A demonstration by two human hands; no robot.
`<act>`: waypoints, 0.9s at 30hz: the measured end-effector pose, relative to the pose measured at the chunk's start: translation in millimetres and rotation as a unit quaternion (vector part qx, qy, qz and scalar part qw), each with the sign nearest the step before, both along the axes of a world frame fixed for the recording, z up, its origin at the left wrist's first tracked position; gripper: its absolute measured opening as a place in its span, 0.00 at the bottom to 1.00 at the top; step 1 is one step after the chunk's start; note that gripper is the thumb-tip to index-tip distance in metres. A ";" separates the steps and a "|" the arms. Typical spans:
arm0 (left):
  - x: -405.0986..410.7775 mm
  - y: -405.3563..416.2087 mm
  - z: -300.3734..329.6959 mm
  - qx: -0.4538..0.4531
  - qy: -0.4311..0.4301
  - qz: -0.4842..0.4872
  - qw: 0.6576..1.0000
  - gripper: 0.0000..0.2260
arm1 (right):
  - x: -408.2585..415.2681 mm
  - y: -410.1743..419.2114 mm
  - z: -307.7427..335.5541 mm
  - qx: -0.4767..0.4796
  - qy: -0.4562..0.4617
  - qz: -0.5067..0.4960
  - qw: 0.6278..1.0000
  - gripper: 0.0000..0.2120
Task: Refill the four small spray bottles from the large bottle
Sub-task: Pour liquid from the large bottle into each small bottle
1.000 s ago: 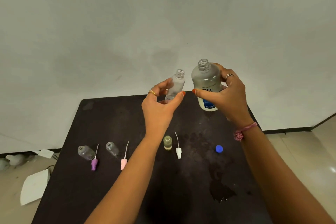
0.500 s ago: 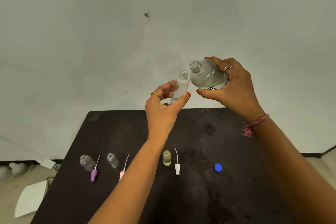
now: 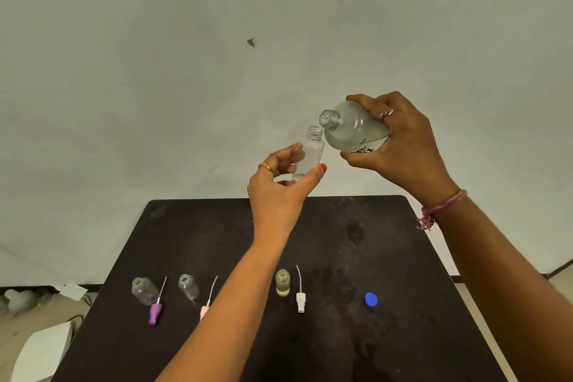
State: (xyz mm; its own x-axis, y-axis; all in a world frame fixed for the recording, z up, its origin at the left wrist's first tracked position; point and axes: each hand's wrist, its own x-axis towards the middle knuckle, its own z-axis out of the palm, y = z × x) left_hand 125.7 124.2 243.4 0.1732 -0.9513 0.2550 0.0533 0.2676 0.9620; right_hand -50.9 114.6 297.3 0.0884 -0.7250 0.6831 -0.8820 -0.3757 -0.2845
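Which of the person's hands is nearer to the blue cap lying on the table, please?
Right, judging by this view. The right hand is raised above and behind the blue cap, holding the large bottle; the left hand is raised farther to its left.

Both forearms reach forward and up from the lower edge of the view, the hands raised close together. The left hand [image 3: 276,192] has its back to the camera, thumb out to the right and fingers curled toward it, pinching the small bottle [image 3: 308,153] upright; a gold ring sits on one finger. The right hand [image 3: 403,149], slightly higher, wraps fingers over and thumb under the large bottle [image 3: 350,129], tipped leftward; it wears a silver ring and a pink wrist thread
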 end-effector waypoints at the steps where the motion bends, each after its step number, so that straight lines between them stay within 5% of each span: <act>1: 0.2 -0.8 0.3 0.000 0.003 -0.001 1.000 0.18 | 0.0 -1.0 0.7 -0.002 0.005 -0.001 1.000 0.35; 27: 3.2 -15.9 -0.9 0.001 0.012 -0.008 1.000 0.17 | 0.0 -23.2 3.6 -0.077 0.089 -0.002 0.993 0.35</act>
State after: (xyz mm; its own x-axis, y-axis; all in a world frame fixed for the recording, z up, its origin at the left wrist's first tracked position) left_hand 128.9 108.3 242.5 0.1636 -0.9547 0.2485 0.0816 0.2642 0.9610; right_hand -51.0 91.4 301.0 0.2151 -0.6143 0.7591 -0.9148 -0.3989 -0.0636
